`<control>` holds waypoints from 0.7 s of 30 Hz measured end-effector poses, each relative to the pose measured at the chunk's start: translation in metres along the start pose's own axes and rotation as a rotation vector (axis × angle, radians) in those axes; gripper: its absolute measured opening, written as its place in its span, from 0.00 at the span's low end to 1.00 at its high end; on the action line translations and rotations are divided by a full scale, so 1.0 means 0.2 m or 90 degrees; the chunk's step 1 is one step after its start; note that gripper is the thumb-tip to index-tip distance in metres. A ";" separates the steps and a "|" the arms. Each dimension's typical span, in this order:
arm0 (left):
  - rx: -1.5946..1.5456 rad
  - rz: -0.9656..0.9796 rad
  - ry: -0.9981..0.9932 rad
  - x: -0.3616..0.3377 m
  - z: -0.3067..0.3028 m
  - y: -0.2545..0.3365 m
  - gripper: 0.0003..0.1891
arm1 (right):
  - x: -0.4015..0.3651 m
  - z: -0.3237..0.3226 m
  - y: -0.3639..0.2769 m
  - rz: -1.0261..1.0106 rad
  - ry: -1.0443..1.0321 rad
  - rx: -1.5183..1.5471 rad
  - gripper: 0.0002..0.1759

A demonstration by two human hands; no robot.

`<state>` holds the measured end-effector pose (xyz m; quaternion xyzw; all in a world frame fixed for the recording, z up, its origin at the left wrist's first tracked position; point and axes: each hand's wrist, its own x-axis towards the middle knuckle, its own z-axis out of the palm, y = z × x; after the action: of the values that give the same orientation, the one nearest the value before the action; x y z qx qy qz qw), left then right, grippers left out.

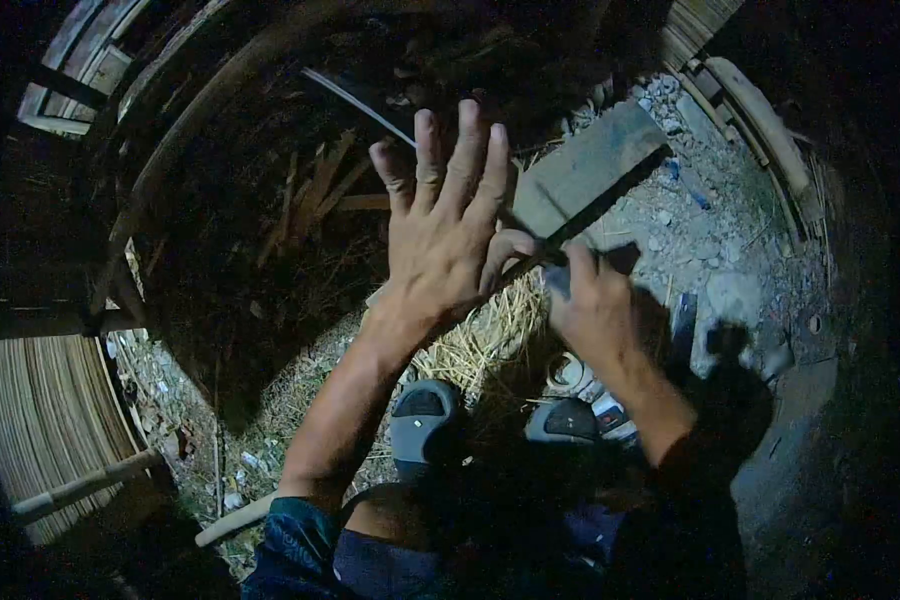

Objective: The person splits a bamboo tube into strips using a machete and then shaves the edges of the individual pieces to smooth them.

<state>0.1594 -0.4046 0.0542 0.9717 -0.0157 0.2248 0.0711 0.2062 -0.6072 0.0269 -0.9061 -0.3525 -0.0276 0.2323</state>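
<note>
My left hand is held back up, four fingers spread and the thumb stretched right toward my right hand. A thin pale strip runs from the upper left and passes behind its fingers. My right hand is closed around a dark-handled tool, close to the left thumb. Another thin, blurred piece shows just above the two hands; what it belongs to is unclear. Beyond them lies a flat wooden board. Whether the left palm touches anything is hidden.
Pale straw or shavings lie below the hands, near two grey shoes. A pale ring is beside them. Slatted material stands at left, gravel at right, wood scraps at upper left.
</note>
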 end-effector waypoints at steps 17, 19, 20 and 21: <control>-0.095 -0.007 0.023 0.00 0.05 -0.09 0.37 | -0.01 0.33 0.27 0.249 -0.217 0.159 0.17; -0.120 -0.021 0.026 -0.02 0.03 -0.07 0.41 | 0.00 0.36 0.37 0.248 -0.263 -0.109 0.11; -0.118 -0.023 0.025 -0.01 0.03 -0.09 0.41 | -0.01 0.46 0.50 0.169 -0.235 -0.246 0.10; -0.092 -0.008 0.006 0.03 0.02 -0.12 0.42 | 0.09 0.34 0.48 0.193 -0.287 -0.184 0.12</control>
<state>0.1675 -0.3818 0.0491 0.9630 -0.0254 0.2270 0.1427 0.2746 -0.6269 -0.0681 -0.9553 -0.2484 0.1592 0.0182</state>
